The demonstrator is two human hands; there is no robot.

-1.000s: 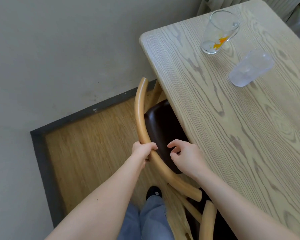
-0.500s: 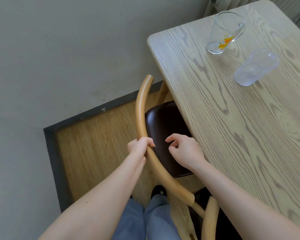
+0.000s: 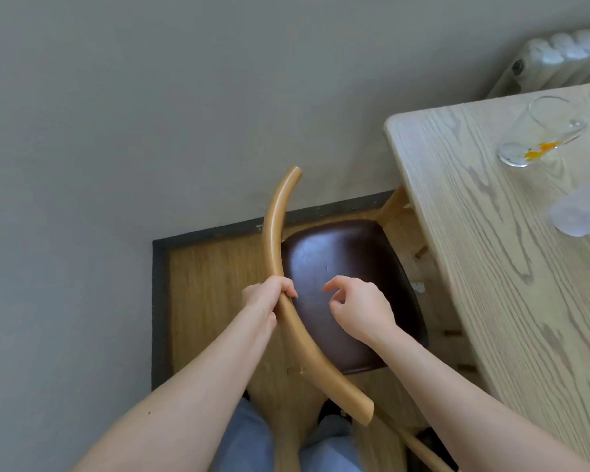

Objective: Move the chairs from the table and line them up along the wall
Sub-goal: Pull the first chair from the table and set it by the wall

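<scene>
Left hand [image 3: 268, 294] wrapped around curved back rail of chair [image 3: 341, 287], right hand [image 3: 361, 310] loosely curled over dark seat gripping nothing, rail running near-to-far on wood floor [image 3: 205, 301], seat facing worktop [image 3: 491, 253], grey wall [image 3: 133, 114] and radiator [image 3: 566, 61] beyond.

Even, soft daylight, moderately bright. Faint sheen on dark chair seat [image 3: 338, 267]. Radiator [image 3: 566, 59] at upper right overexposed. Slight motion blur on table [image 3: 491, 267] grain. Wide-angle bending at frame edges. Shadows weak.
</scene>
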